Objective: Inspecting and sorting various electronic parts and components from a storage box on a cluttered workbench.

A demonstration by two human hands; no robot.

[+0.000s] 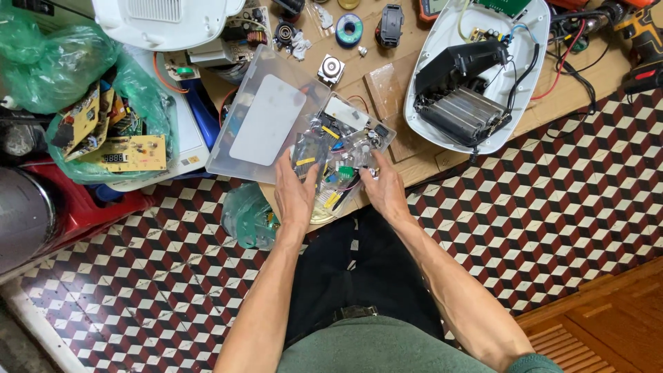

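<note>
Clear plastic box (345, 155) at near edge of wooden bench (414, 83), lid (266, 121) flung open to the left. Inside: small electronic bits, coloured wires, yellow and green pieces, w/ a white card at the far end. Left hand (295, 193) on box's near-left side, fingers curled round the wall, gripping it. Right hand (384, 190) at near-right corner, fingertips pressed on the rim, holding it. Just right: opened white appliance shell (535, 62) w/ black part and finned metal block inside. Left: green bags (65, 62) stuffed w/ circuit boards. Further green bag (245, 217) on tiled floor, just below bench edge. Cordless drill (639, 34) far right.
</note>
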